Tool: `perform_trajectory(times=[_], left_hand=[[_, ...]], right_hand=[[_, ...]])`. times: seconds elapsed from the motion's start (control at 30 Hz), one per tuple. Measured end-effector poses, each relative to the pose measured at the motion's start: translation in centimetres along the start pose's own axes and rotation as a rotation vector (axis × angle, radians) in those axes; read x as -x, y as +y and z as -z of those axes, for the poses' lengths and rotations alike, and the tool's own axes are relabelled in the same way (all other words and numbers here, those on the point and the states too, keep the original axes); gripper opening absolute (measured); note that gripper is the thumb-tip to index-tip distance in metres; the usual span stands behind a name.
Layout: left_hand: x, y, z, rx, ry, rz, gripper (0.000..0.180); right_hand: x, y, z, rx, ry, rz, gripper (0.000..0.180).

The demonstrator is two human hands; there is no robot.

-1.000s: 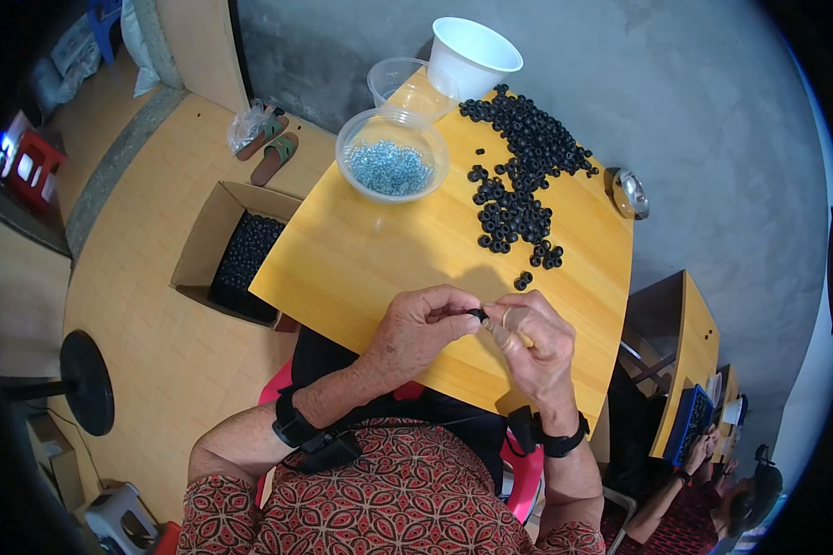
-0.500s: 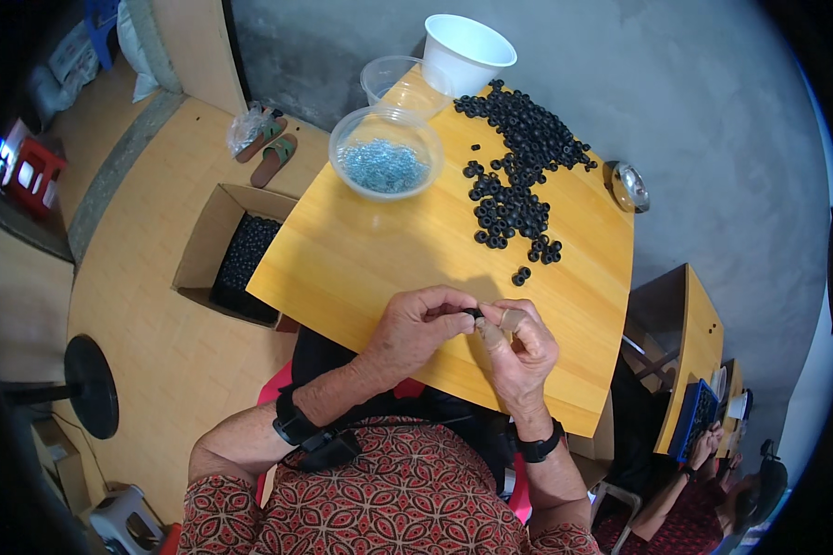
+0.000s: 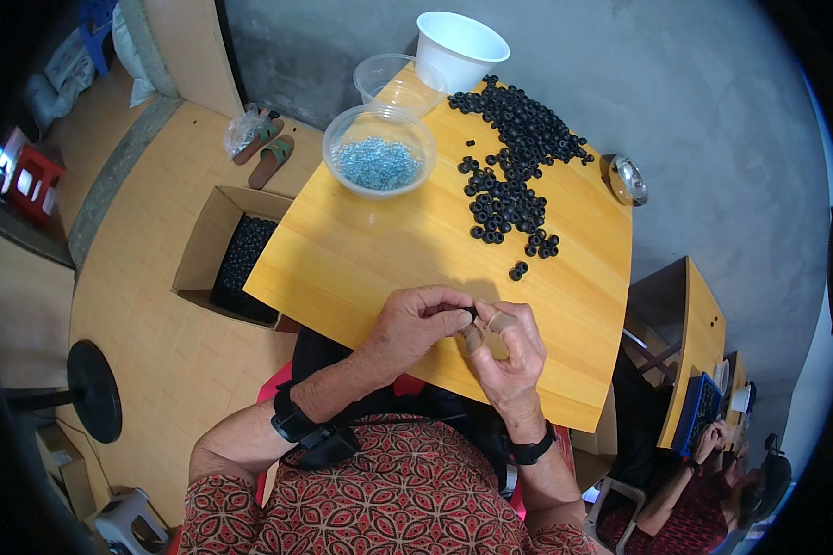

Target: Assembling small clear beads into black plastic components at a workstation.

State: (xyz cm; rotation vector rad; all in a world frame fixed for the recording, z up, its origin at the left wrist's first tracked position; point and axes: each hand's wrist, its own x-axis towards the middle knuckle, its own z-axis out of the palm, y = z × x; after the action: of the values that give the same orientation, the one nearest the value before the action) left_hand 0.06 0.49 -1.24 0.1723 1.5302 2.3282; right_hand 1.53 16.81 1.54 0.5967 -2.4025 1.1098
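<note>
Over the near part of the yellow wooden table, my left hand [image 3: 418,322] pinches a small black ring-shaped piece [image 3: 473,313] between thumb and forefinger. My right hand [image 3: 511,356] meets it from the other side, its fingers closed and their tips against the piece. Whatever the right fingertips hold is too small and covered to make out. Farther out lies a heap of similar black pieces [image 3: 514,203], with a couple set apart [image 3: 518,271] at its near end. A clear round bowl [image 3: 379,185] at the far left holds many small shiny bluish-silver parts.
Behind that bowl stand another clear bowl [image 3: 370,79] and a white bowl [image 3: 453,55]. A shiny metal dish [image 3: 627,180] sits by the table's right edge. Left of the table, a cardboard box [image 3: 204,240] holds black pieces. Another person [image 3: 685,499] works at a table on the right.
My right hand has shifted slightly left and its fingers have turned around the black piece. The left hand keeps its pinch. The whole view has moved a little.
</note>
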Motion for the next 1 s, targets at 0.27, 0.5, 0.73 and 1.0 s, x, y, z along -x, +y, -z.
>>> perform_trajectory(times=[0.27,0.5,0.73,1.0], left_hand=[[0.0,-0.3,-0.3,0.106,0.002,0.037,0.018],[-0.1,-0.2,-0.3,0.082,0.021,0.013,0.018],[0.0,-0.1,-0.3,0.006,0.071,0.048,0.019],[0.0,0.5,-0.2,0.012,0.017,0.124,0.023]], right_hand=[[-0.2,0.3,0.5,0.034,-0.069,0.065,0.035],[-1.7,0.7,1.9,0.171,-0.17,0.124,0.038],[-2.4,0.0,1.7,0.285,-0.242,0.296,0.03],[-1.7,1.1,1.5,0.246,-0.178,0.28,0.023]])
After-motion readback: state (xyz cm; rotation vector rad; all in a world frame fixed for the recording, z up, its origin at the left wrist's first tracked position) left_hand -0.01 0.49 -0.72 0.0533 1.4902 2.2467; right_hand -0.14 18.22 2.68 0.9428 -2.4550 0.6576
